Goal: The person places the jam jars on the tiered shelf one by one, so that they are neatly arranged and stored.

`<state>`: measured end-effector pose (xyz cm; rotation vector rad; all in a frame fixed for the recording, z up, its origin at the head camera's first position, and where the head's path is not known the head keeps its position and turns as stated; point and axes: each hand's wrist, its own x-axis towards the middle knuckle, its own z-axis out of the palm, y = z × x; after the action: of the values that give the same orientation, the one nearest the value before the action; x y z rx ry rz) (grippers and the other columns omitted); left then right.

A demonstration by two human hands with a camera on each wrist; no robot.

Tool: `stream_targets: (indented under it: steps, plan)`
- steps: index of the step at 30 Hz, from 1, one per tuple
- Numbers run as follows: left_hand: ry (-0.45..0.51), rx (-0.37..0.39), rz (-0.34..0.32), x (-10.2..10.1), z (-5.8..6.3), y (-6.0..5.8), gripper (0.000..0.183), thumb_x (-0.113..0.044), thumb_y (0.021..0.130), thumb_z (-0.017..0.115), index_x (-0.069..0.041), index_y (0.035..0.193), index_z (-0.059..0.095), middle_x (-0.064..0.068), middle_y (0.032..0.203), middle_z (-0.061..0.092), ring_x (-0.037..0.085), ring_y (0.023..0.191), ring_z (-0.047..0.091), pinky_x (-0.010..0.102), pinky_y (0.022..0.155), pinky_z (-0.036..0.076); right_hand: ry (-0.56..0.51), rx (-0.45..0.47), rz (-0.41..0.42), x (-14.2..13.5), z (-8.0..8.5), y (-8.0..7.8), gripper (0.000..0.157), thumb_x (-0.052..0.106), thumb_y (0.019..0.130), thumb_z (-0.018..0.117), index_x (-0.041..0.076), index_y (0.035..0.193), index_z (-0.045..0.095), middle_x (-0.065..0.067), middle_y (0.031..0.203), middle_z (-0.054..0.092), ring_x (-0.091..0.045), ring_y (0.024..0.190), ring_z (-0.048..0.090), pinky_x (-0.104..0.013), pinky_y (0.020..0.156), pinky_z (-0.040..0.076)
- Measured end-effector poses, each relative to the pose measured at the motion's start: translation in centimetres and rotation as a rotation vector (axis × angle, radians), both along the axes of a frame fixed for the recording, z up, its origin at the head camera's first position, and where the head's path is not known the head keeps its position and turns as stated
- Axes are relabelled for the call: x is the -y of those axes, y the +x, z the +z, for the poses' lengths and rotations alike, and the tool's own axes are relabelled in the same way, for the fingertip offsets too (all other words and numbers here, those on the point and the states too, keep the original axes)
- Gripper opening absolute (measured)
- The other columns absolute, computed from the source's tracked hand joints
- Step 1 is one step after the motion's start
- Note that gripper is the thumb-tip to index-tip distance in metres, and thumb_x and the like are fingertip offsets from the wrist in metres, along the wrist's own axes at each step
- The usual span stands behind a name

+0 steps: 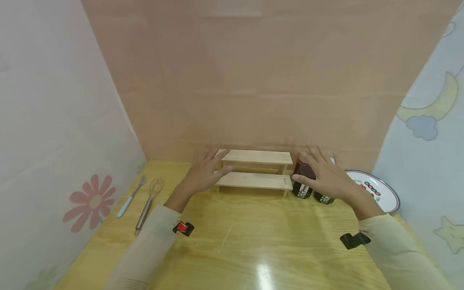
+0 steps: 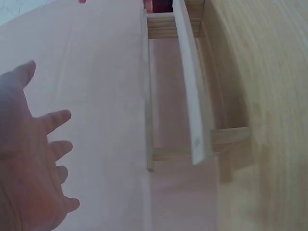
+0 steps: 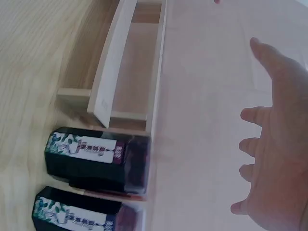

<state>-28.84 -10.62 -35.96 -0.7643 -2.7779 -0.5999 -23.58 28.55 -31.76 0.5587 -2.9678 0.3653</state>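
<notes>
A two-tier wooden rack point(image 1: 253, 180) stands at the back of the table, its upper shelf point(image 1: 253, 156) behind the lower one. My left hand point(image 1: 204, 171) is raised with spread fingers near the rack's left end, holding nothing. Near the right end hovers my right hand point(image 1: 324, 173), also spread and holding nothing. Dark jars with printed labels stand beside the rack; in the right wrist view one jar point(image 3: 96, 156) is close to the rack's end and another jar point(image 3: 82, 211) is alongside it. The right hand partly hides the jars in the head view.
On the left lie a fork point(image 1: 131, 197) with a pale blue handle and a whisk point(image 1: 149, 205). A white oval plate point(image 1: 389, 197) with a dark rim is at the right by the patterned wall. A brown back wall point(image 1: 239, 88) rises behind the rack.
</notes>
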Motion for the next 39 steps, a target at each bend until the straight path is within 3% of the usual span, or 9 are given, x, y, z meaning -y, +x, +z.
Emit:
stream_targets:
  steps: [6, 11, 14, 20, 25, 29, 35, 39]
  plan:
    - [0.223, 0.061, 0.053, 1.6, -2.7, -0.5, 0.063, -0.050, 0.106, 0.052, -0.018, 0.159, 0.041, 0.007, 0.173, 0.023, 0.035, 0.162, 0.011, 0.068, 0.127, 0.012, -0.095, 0.010, 0.021, -1.6, -0.7, 0.0, 0.078, 0.055, 0.099, 0.061, 0.023, 0.164, 0.029, -0.015, 0.175, 0.011, -0.046, 0.160, 0.007, -0.081, 0.118, -0.004]
    - [0.367, 0.115, 0.120, 2.1, -4.8, -0.5, 0.057, -0.044, 0.104, 0.059, -0.015, 0.152, 0.050, 0.011, 0.163, 0.041, 0.039, 0.152, 0.035, 0.070, 0.119, 0.031, -0.171, -0.014, 0.024, -4.2, -2.0, -0.2, 0.077, 0.047, 0.100, 0.065, 0.025, 0.164, 0.029, -0.014, 0.171, 0.026, -0.050, 0.153, 0.025, -0.080, 0.113, 0.020]
    - [0.400, 0.146, 0.151, 2.2, -6.0, -0.7, 0.053, -0.036, 0.103, 0.061, -0.014, 0.150, 0.051, 0.014, 0.161, 0.042, 0.042, 0.149, 0.038, 0.070, 0.118, 0.033, -0.208, -0.003, -0.012, -5.7, -2.9, -0.1, 0.075, 0.045, 0.101, 0.065, 0.019, 0.163, 0.032, -0.017, 0.166, 0.035, -0.051, 0.148, 0.034, -0.076, 0.108, 0.032]
    - [0.511, 0.271, 0.152, 2.5, -8.3, -1.4, 0.049, -0.031, 0.104, 0.060, -0.011, 0.148, 0.053, 0.014, 0.158, 0.046, 0.042, 0.149, 0.039, 0.067, 0.119, 0.034, -0.267, 0.068, -0.112, -8.2, -4.8, -0.4, 0.082, 0.048, 0.101, 0.063, 0.005, 0.161, 0.029, -0.030, 0.162, 0.034, -0.058, 0.145, 0.031, -0.077, 0.107, 0.031]
    - [0.625, 0.298, 0.132, 2.3, -9.9, -2.6, 0.045, -0.025, 0.105, 0.059, -0.008, 0.147, 0.056, 0.017, 0.156, 0.050, 0.043, 0.145, 0.045, 0.062, 0.118, 0.040, -0.297, 0.096, -0.192, -9.9, -6.5, -0.9, 0.086, 0.052, 0.101, 0.060, 0.005, 0.163, 0.024, -0.033, 0.162, 0.030, -0.060, 0.144, 0.030, -0.079, 0.105, 0.032]
    - [0.698, 0.317, 0.146, 1.9, -10.8, -3.1, 0.042, -0.019, 0.105, 0.060, -0.006, 0.144, 0.059, 0.016, 0.155, 0.053, 0.041, 0.139, 0.052, 0.055, 0.114, 0.047, -0.300, 0.099, -0.229, -10.8, -7.4, -1.2, 0.086, 0.053, 0.101, 0.060, 0.003, 0.162, 0.024, -0.035, 0.158, 0.036, -0.061, 0.138, 0.038, -0.078, 0.100, 0.037]
    - [0.797, 0.346, 0.221, 1.4, -12.0, -3.7, 0.032, -0.014, 0.103, 0.062, -0.008, 0.134, 0.068, 0.009, 0.144, 0.064, 0.029, 0.129, 0.061, 0.043, 0.105, 0.055, -0.372, 0.129, -0.255, -11.4, -8.8, -1.8, 0.090, 0.050, 0.099, 0.066, 0.002, 0.162, 0.024, -0.038, 0.148, 0.048, -0.057, 0.133, 0.048, -0.067, 0.096, 0.048]
    - [0.851, 0.340, 0.246, 1.4, -12.8, -4.0, 0.027, -0.010, 0.102, 0.063, -0.008, 0.127, 0.072, 0.010, 0.137, 0.069, 0.028, 0.126, 0.063, 0.039, 0.104, 0.055, -0.440, 0.117, -0.261, -11.7, -9.6, -2.0, 0.092, 0.045, 0.097, 0.070, 0.002, 0.163, 0.022, -0.035, 0.144, 0.052, -0.051, 0.129, 0.053, -0.038, 0.087, 0.053]
